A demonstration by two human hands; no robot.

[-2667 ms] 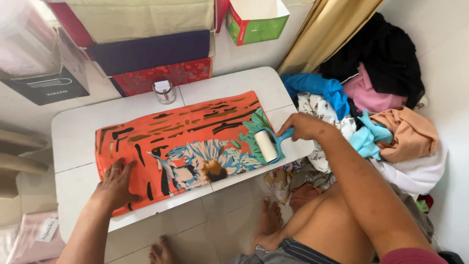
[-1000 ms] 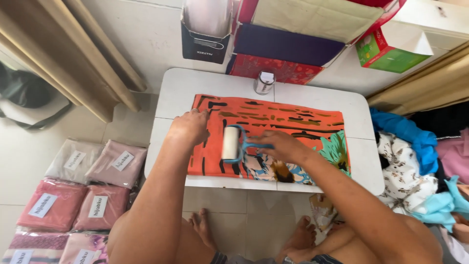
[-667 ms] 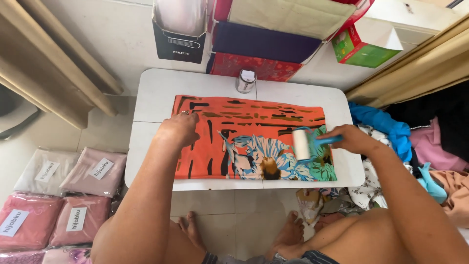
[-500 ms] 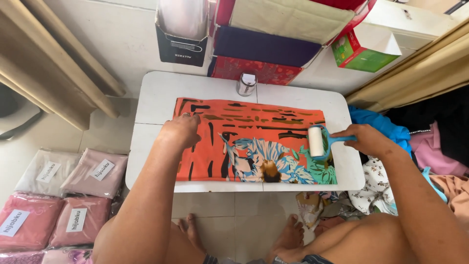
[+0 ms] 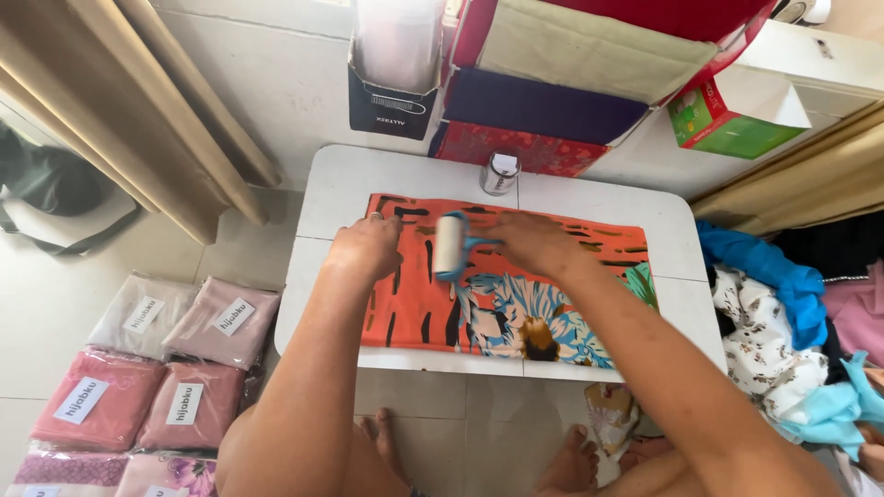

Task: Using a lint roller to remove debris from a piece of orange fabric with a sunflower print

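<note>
The fingers of the right hand [image 5: 534, 244] are wrapped around the blue handle of a lint roller [image 5: 449, 245], while the fingers of the left hand [image 5: 368, 247] lie spread and flat, pressing down the near-left part of the cloth. That cloth, an orange fabric [image 5: 497, 276] with black streaks and a blue-and-white flower print, lies folded flat across the low white table [image 5: 350, 184] and covers most of its middle. The roller's white drum stands upright on the fabric's upper-left part, just beside the left hand. Judging by its place, the rolling is mid-course: the drum sits toward the left end, and whether the flowered stretch to the right has been gone over cannot be told, since no lint shows at this distance. A small white-capped jar [image 5: 500, 173] stands at the table's far edge, just beyond the fabric.
</note>
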